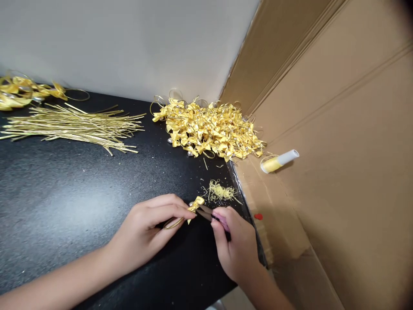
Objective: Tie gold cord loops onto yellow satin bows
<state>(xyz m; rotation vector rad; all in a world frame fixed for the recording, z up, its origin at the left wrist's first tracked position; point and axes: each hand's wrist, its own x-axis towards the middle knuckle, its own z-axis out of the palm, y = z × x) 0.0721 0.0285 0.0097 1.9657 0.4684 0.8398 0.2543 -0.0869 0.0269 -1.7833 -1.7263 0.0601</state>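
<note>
Between the fingertips of my left hand is a small gold ribbon bow, with a loop of gold wire curving back under the fingers. My right hand is closed around the purple handles of a pair of scissors. The blades point left and reach the bow's lower edge; whether they touch it I cannot tell. Just beyond the scissors lies a little heap of pale yellow thread scraps on the black table.
A large pile of gold bows with wire loops fills the back right corner. Gold wire lengths lie at the back left, near more gold bows. Cardboard walls the right side, where a thread spool sticks out.
</note>
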